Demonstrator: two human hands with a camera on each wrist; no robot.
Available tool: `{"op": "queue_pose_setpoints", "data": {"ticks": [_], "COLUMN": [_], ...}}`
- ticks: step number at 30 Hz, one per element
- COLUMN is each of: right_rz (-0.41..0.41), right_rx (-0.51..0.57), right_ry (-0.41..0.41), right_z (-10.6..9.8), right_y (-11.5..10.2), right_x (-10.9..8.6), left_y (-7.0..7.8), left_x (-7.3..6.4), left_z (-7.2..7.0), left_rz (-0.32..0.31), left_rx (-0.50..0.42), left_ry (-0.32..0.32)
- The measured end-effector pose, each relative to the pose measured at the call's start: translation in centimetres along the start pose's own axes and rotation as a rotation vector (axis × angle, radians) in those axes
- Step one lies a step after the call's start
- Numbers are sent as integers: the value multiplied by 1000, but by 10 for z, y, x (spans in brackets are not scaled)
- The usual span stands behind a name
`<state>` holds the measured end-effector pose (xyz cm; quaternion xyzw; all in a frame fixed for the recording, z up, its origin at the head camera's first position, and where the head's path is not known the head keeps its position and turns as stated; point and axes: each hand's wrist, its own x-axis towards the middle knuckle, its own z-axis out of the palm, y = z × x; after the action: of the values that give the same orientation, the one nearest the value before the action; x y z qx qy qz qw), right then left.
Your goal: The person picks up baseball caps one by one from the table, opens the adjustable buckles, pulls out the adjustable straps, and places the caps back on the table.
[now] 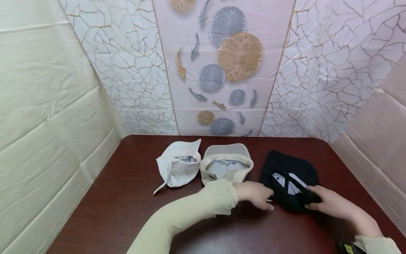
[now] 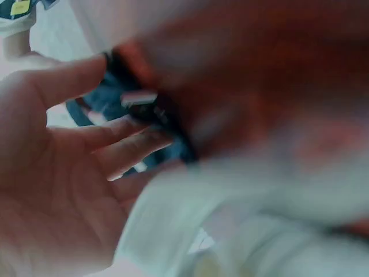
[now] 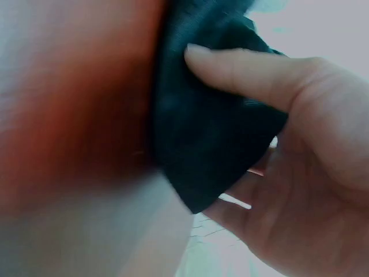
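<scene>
A black cap (image 1: pixel 287 169) lies at the right of the table, its opening and pale lining facing up. My right hand (image 1: pixel 331 203) holds its near right edge; in the right wrist view the thumb lies over the black fabric (image 3: pixel 202 133) and the other fingers are behind it. My left hand (image 1: pixel 257 194) is at the cap's left edge with fingers extended and thumb apart. In the left wrist view the fingertips meet the dark cap (image 2: pixel 164 112), partly hidden. A white cap (image 1: pixel 182 165) and a beige cap (image 1: pixel 226 150) lie to the left.
The dark red-brown table (image 1: pixel 127 208) ends at a patterned backdrop (image 1: pixel 142 84). Pale cloth walls stand at the left (image 1: pixel 47 116) and right (image 1: pixel 374 137). The left sleeve (image 1: pixel 187 208) passes in front of the beige cap.
</scene>
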<state>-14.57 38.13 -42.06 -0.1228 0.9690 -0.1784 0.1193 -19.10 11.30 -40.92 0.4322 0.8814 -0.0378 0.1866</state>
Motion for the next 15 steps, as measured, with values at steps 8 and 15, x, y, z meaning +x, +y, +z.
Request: {"op": "queue_pose_setpoints", "data": {"ticks": [8, 15], "right_rz": [-72, -105], "right_rx": [14, 32], "right_ry": [133, 354], "right_z": [-36, -52], "right_y": [-49, -113], "right_x": [25, 58], "left_y": [-40, -114], "left_x": [-24, -79], "left_z": [-48, -66], "left_rz": [23, -116], "left_rx": [-131, -234], "left_ry": [224, 494]}}
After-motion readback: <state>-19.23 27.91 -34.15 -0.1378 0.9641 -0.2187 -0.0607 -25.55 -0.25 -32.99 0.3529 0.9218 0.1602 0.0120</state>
